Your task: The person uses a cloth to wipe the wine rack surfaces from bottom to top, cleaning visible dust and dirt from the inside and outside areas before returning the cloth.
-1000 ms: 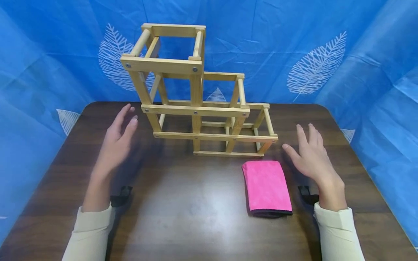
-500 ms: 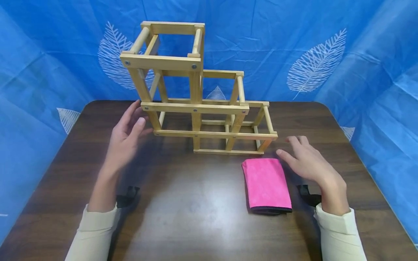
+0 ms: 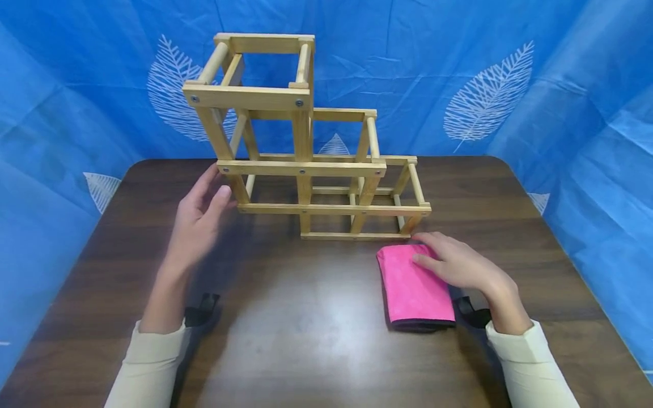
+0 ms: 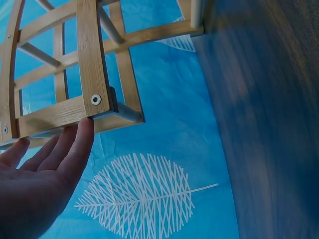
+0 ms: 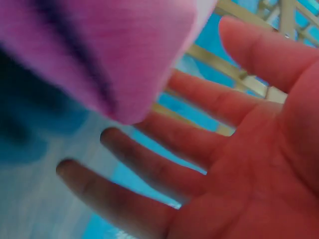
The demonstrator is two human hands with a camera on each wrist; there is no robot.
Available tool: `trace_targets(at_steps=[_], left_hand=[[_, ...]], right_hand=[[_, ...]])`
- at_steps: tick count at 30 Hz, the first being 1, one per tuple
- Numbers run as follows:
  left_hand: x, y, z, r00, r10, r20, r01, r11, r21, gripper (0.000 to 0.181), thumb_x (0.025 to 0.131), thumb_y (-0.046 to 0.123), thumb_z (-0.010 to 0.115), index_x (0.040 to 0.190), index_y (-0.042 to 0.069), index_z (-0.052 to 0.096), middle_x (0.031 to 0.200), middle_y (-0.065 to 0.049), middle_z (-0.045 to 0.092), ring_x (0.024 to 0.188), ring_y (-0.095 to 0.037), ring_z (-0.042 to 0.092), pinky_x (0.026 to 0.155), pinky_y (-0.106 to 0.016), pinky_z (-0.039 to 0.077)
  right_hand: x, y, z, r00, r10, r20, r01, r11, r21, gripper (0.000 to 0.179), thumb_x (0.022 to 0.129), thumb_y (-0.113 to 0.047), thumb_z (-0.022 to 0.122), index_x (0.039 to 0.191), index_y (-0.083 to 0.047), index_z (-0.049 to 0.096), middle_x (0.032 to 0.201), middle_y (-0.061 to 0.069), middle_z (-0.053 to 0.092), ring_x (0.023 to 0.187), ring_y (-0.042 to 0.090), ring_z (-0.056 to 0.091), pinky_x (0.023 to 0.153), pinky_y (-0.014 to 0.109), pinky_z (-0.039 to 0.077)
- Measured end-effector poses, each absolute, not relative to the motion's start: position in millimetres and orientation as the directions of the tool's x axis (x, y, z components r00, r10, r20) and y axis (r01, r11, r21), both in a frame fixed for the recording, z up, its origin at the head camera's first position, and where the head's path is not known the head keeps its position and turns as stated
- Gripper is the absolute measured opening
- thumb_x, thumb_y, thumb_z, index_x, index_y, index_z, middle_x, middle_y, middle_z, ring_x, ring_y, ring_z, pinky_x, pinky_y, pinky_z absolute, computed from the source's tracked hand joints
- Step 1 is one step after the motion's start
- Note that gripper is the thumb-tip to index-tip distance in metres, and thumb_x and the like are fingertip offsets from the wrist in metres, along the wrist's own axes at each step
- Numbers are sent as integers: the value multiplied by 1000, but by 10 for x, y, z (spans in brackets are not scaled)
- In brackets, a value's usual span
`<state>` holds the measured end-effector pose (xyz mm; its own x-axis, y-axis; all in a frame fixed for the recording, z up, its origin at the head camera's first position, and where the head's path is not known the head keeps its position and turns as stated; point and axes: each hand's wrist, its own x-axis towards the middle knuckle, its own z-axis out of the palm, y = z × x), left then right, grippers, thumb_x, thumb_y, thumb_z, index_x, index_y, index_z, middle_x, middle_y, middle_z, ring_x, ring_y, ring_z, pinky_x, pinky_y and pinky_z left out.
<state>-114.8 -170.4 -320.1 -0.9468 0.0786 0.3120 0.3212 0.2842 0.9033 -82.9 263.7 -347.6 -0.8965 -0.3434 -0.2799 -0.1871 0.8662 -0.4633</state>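
A stepped wooden rack (image 3: pixel 306 169) of slats and round rods stands at the back of the table. My left hand (image 3: pixel 196 229) is at the rack's left post, thumb toward me. In the left wrist view, the fingertips of the left hand (image 4: pixel 50 174) meet the lower edge of the rack's slats (image 4: pixel 92 59), fingers extended. A folded pink cloth (image 3: pixel 415 294) with black edging lies in front of the rack's low right end. Over its upper right corner reaches my right hand (image 3: pixel 456 262). In the right wrist view, the right hand's fingers (image 5: pixel 214 102) are spread beside the pink cloth (image 5: pixel 144 45).
The dark wooden table (image 3: pixel 285 351) extends in front of the rack and to both sides. Behind it hangs a blue curtain (image 3: pixel 388 68) with white leaf prints. A black strap (image 3: pixel 474 314) sits by the right wrist, another black strap (image 3: pixel 201 311) by the left.
My left hand has moved right and reached the rack's left post. My right hand has come down and left, from beside the pink cloth to over its corner. Rack and cloth stay in place.
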Motion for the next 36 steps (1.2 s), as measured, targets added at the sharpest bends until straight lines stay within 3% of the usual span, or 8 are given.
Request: trace_targets(at_steps=[4,8,13,16,21,24,31,36], left_hand=[[-1143,-1715,-3193,-948,69,312,317,319,893,53,105,22,49,155,16,33,151,-9,43,130,-29,49,95,-28,50],[-1143,-1720,-3198,-954,51,296,295,347,890,53,105,25,50,154,18,34,148,-10,46,132,-28,47,102,-37,46],[-1148,-1724,-3217,-956,35,290,284,352,892,53,104,25,51,154,17,35,146,-12,49,135,-27,45,109,-47,37],[-1154,-1720,-3235,-949,25,313,302,347,888,51,104,23,52,152,15,39,139,-13,54,130,-25,50,108,-42,39],[-1163,-1704,-3265,-928,2,373,350,346,870,38,102,16,55,139,7,54,114,-8,64,105,-16,59,92,-24,46],[-1169,-1691,-3281,-918,-4,398,370,359,857,30,101,13,57,129,2,61,104,-3,64,94,-13,59,83,-21,46],[-1189,-1651,-3275,-901,-11,434,400,368,839,25,100,12,58,121,0,65,95,-6,66,81,-16,59,71,-20,48],[-1192,-1630,-3270,-899,-12,438,404,364,839,25,101,11,57,121,-1,65,96,-11,67,80,-13,62,70,-18,51]], right_hand=[[-855,2675,-3549,-870,-365,-333,-173,857,-486,62,92,-35,70,138,0,50,118,15,55,100,29,56,81,46,53],[-865,2681,-3595,-872,-333,-358,-141,873,-467,67,87,-34,76,138,2,50,108,13,49,87,23,52,67,33,48],[-824,2654,-3592,-900,-310,-306,-135,866,-482,52,82,-29,80,121,-3,58,100,10,47,82,21,51,63,32,46],[-783,2628,-3556,-909,-347,-231,-182,829,-530,42,82,-25,82,114,-8,60,100,7,52,83,21,52,64,34,47],[-717,2567,-3453,-899,-425,-106,-301,775,-556,44,84,-17,80,124,-11,63,113,3,62,97,21,58,80,42,50],[-661,2520,-3364,-893,-447,-52,-345,753,-561,42,85,-12,78,125,-13,66,112,-1,64,95,17,58,79,40,51],[-500,2475,-3042,-894,-328,305,-441,764,-471,43,77,4,80,117,-8,72,100,0,64,73,12,52,55,23,45],[-477,2514,-2855,-794,-49,605,-389,807,-444,44,74,3,80,116,1,70,102,16,66,81,14,51,64,12,38]])
